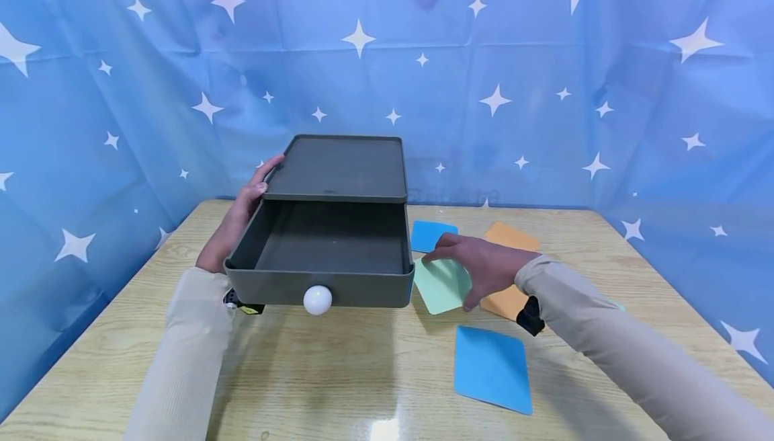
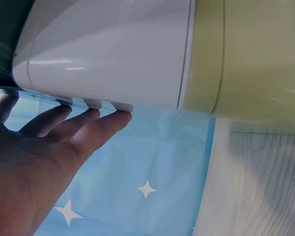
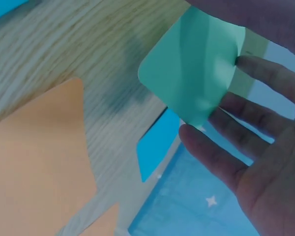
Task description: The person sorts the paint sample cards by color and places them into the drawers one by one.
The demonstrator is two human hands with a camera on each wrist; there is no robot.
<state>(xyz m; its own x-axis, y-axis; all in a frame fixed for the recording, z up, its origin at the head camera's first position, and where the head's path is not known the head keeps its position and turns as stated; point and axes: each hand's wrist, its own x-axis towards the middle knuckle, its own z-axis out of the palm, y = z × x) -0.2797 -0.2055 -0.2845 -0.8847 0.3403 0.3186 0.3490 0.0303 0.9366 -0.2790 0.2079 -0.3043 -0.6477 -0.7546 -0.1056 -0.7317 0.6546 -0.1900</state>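
Note:
A cabinet with a dark grey top (image 1: 338,167) stands left of centre, its grey drawer (image 1: 266,288) pulled out, with a white round knob (image 1: 317,300). Nothing lies on the visible drawer floor. My left hand (image 1: 238,216) touches the cabinet's left side; the left wrist view shows its fingers fairly straight against a white tier (image 2: 108,54), beside a yellow-green tier (image 2: 255,59). Right of the drawer, my right hand (image 1: 484,263) holds a light green square card (image 1: 441,286) by its edges between thumb and fingers. The card (image 3: 191,69) is tilted above the table.
A blue card (image 1: 492,368) lies on the wooden table (image 1: 338,374) nearer to me, another blue card (image 1: 426,234) behind the green one. Orange cards (image 1: 514,234) lie partly under my right hand and forearm. A blue star-patterned curtain (image 1: 387,78) surrounds the table.

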